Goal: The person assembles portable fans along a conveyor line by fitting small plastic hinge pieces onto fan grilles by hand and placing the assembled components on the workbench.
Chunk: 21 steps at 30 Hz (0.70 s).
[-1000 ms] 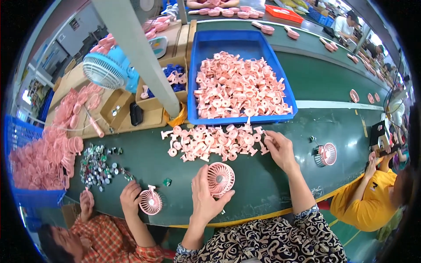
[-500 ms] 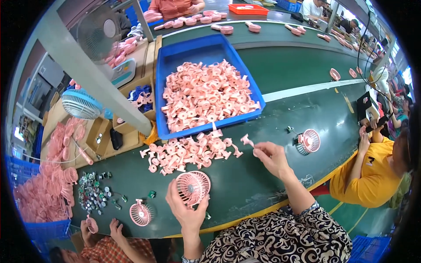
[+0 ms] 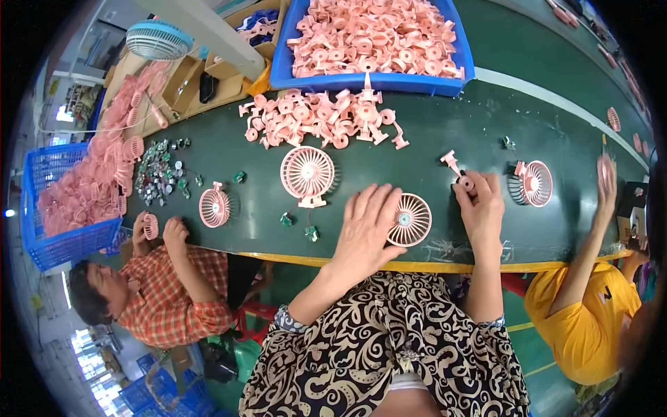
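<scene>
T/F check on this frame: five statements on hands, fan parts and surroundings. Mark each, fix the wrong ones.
1. The right hand holds a small pink bracket. True.
2. The left hand touches nothing. False: it is on a round pink fan cage.
3. The big blue tray is empty. False: it holds heaped pink parts.
4. A light-blue fan is to the left of that tray. True.
5. The co-worker on the left wears plain yellow. False: the shirt is red-checked.
</scene>
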Available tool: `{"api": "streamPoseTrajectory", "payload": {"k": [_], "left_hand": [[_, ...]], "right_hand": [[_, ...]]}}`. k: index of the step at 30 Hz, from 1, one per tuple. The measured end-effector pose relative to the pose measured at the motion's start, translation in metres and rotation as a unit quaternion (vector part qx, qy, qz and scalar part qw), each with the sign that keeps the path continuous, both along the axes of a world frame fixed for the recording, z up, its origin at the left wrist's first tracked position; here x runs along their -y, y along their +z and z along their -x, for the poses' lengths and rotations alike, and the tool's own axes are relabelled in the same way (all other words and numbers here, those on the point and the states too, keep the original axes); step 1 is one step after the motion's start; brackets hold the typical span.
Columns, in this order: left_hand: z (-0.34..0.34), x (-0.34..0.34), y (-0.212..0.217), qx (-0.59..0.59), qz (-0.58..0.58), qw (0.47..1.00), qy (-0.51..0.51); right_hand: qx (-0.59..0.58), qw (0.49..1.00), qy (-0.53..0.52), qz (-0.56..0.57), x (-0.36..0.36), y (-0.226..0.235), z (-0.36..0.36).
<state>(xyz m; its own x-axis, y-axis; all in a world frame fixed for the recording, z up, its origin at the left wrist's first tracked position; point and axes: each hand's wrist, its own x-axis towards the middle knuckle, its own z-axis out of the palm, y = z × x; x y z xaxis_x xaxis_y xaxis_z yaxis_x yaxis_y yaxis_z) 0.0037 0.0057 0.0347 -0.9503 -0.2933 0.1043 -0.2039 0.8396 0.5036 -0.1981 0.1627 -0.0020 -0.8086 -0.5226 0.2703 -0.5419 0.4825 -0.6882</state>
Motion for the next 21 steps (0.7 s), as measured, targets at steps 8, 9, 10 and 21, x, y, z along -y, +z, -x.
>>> {"api": "streamPoseTrajectory", "payload": {"k": [8, 9, 10, 21], "left_hand": [[-0.020, 0.002, 0.002, 0.066, 0.053, 0.991, 0.102], [-0.022, 0.003, 0.001, 0.057, 0.065, 0.989, 0.116], [-0.022, 0.004, 0.001, 0.057, 0.065, 0.990, 0.112], [-0.025, 0.015, -0.008, 0.005, 0.065, 0.985, 0.157]], "right_hand": [[-0.024, 1.000, 0.014, -0.004, -0.010, -0.002, -0.005], [-0.036, 0.999, 0.021, -0.009, -0.010, -0.003, -0.007], [-0.049, 0.998, 0.025, -0.015, -0.011, -0.004, -0.007], [0.015, 0.997, 0.076, 0.011, -0.001, 0.020, -0.026]]}}
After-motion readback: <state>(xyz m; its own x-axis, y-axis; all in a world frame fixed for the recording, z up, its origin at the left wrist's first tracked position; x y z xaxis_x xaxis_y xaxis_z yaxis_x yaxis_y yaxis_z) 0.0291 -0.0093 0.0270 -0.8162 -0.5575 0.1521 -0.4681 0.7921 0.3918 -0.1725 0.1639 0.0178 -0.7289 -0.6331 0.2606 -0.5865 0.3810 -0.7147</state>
